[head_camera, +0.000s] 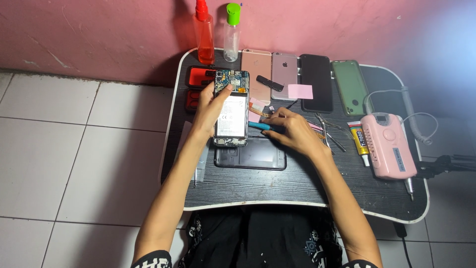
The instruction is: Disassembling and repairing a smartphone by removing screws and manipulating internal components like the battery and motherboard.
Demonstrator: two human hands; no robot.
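Observation:
My left hand (210, 110) holds an opened phone (231, 109) upright above the table, its back off so the battery and circuit board show. My right hand (293, 130) rests on the black lap table (297, 186) and grips a blue-handled tool (259, 125) whose tip points toward the phone's right edge. A dark phone back cover (250, 155) lies flat just below the held phone. A small brush (258, 107) lies beside the phone, partly hidden by my right hand.
Several phones (316, 82) lie in a row at the table's far edge, with a red bottle (204, 34) and a clear green-capped bottle (231, 34) behind. Tweezers (329, 130), a glue tube (360, 141) and a pink corded device (387, 144) sit at right. White floor tiles surround.

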